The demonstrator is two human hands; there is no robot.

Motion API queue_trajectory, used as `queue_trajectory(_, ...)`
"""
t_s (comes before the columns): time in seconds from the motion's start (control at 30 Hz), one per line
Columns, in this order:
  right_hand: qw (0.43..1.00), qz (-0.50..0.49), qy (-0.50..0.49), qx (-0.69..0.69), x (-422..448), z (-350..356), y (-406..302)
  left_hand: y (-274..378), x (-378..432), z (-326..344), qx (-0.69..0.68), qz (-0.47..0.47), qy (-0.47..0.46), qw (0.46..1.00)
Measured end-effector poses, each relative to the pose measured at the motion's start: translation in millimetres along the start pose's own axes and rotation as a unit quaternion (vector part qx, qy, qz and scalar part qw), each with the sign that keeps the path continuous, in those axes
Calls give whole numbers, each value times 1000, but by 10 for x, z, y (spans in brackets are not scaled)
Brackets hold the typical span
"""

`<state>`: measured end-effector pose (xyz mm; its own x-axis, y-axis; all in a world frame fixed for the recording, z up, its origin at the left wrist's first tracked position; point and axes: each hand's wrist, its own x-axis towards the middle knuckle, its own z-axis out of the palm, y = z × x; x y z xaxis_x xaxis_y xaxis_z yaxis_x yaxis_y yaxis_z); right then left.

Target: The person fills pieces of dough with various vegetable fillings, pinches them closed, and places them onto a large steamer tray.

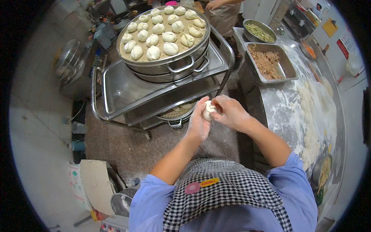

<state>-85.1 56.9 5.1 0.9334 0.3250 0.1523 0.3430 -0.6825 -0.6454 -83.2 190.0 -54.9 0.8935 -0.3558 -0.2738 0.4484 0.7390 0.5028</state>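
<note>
A white dough bun (208, 111) rests in my left hand (199, 120), held up in front of my apron. My right hand (233, 111) pinches the dough at the top of the bun with thumb and fingers. Flour dusts both hands. Beyond them, a round metal steamer (162, 65) stands on a steel trolley (130, 90), with several filled buns (153, 53) spaced over its lined surface. Below, on the trolley's lower level, another steamer (175, 123) holds dough pieces partly hidden by the shelf and my hands.
Right of me runs a floured steel worktable (279, 110) with a row of dough pieces (307, 130). On it stand a steel pan of minced filling (265, 62), a bowl of chopped greens (259, 31) and a bowl of orange filling (308, 49). Another person (221, 17) stands behind the trolley.
</note>
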Motion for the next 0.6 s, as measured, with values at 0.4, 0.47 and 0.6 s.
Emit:
queue_trajectory(0.4, 997, -37, -61, 0, -186, -387, 129, -8, 23, 271, 215, -136, -145, 956)
queue_trajectory(0.47, 998, 11, -57, 40, -296, -600, 140, -44, 15, 417, 256, -178, -137, 940)
queue_trajectory(0.6, 981, 73, -103, 145, -541, -703, 230, -299, -16, 328, 249, -252, -122, 927)
